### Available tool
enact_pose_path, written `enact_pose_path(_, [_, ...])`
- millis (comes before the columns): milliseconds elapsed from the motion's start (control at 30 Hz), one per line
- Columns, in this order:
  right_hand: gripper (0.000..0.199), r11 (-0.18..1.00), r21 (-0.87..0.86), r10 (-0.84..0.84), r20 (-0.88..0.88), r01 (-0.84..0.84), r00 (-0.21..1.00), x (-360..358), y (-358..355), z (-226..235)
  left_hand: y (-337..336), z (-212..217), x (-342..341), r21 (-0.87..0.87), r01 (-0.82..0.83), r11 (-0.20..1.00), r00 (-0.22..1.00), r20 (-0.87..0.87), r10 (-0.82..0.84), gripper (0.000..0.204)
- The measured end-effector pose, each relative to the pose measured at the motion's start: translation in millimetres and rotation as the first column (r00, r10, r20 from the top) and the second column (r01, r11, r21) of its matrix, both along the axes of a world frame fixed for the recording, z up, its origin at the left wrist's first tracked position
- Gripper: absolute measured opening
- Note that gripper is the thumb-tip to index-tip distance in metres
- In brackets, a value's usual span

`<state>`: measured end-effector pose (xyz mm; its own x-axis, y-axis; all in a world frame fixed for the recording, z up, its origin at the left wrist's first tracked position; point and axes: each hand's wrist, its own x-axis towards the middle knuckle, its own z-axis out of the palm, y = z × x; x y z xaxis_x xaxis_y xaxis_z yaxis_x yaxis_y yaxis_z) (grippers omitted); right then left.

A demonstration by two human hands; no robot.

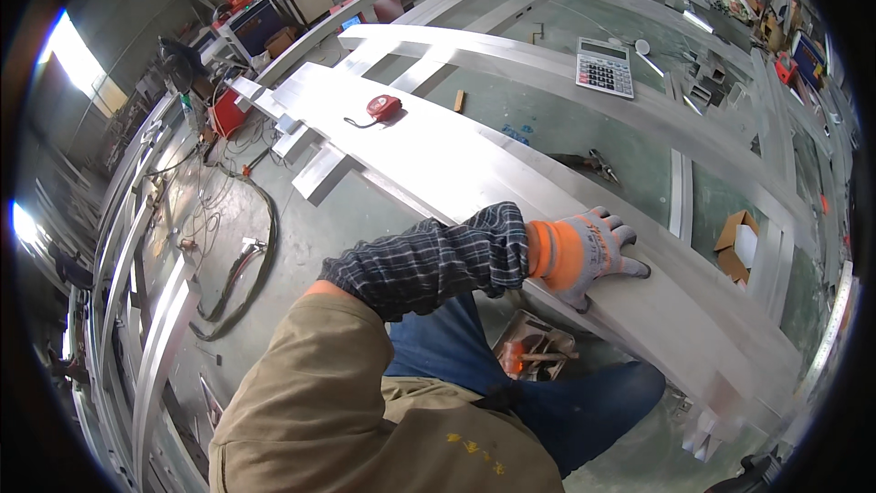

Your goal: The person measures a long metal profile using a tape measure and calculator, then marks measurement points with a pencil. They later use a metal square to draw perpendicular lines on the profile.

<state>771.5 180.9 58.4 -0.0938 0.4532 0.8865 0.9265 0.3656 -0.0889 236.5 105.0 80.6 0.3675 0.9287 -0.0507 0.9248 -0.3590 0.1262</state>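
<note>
My left hand [591,254], in a grey and orange work glove, lies on a long silvery metal profile [511,173]. Its fingers are spread over the surface and hold nothing. A plaid sleeve covers that forearm, which reaches across from the left. A red tape measure [384,109] with a dark strap rests on the same profile, farther up and left of the hand. On a neighbouring curved metal beam [502,53] lies a white-and-grey calculator [604,68]. My right hand does not show.
Below the profile, near my knee, is a tray [511,329] with an orange-headed hammer [514,358]. An open cardboard box [735,242] sits on the floor at right. Hoses and cables [265,260] curl across the floor at left, beside stacked metal lengths [164,347].
</note>
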Motion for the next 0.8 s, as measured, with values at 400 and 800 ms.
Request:
enact_pose_path(400, [0.034, 0.996, -0.057, -0.058, 0.083, 0.063, 0.995, 5, -25, 12, -19, -2, -32, -0.050, -0.177, 0.983, 0.984, -0.029, 0.176, 0.099])
enact_pose_path(800, [0.033, 0.998, 0.029, 0.052, 0.011, -0.052, 0.999, -41, -50, 28, -16, 12, -24, -0.161, -0.179, 0.971, 0.984, -0.023, 0.178, 0.098])
